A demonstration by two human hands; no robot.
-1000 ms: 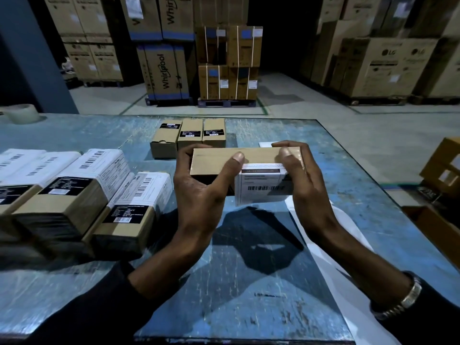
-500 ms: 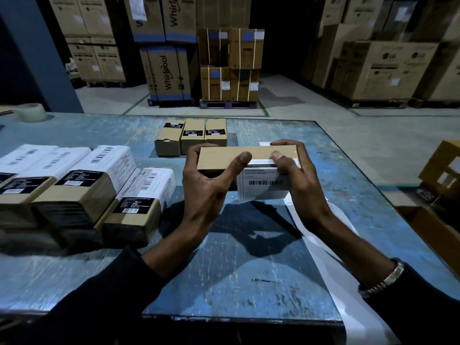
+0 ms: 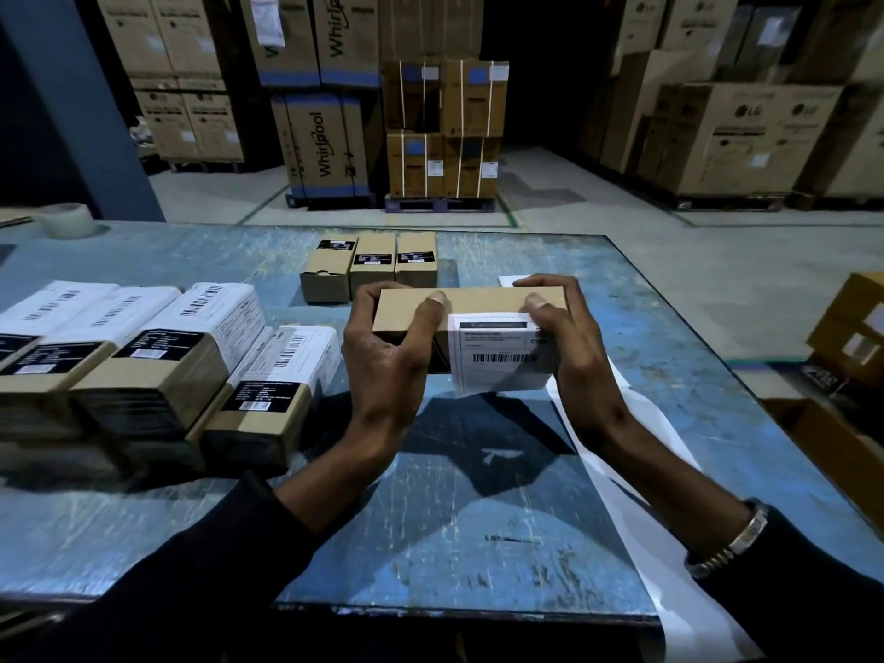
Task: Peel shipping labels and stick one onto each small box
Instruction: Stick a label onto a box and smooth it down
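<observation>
Both hands hold one small box above the blue table, label partly on.

Far left, a tape roll (image 3: 64, 220) sits at the table (image 3: 478, 519) edge. Nearer, a stack of labelled boxes (image 3: 158, 356) lies in rows, white labels up, just beside the left forearm. Behind the hands, three unlabelled boxes (image 3: 370, 265) stand side by side, touching. Left hand (image 3: 382, 361) grips the left end of the held box (image 3: 459, 303), thumb on top, fingers curled behind. A white shipping label (image 3: 500, 354) wraps the box's right half, top edge on the upper face, lower edge hanging free below. Right hand (image 3: 571, 337) clamps the right end, thumb pressing the label's top edge. A strip of white backing paper (image 3: 646, 495) trails from under the right wrist over the table's near edge. Right wrist carries a metal bracelet (image 3: 736, 538).
</observation>
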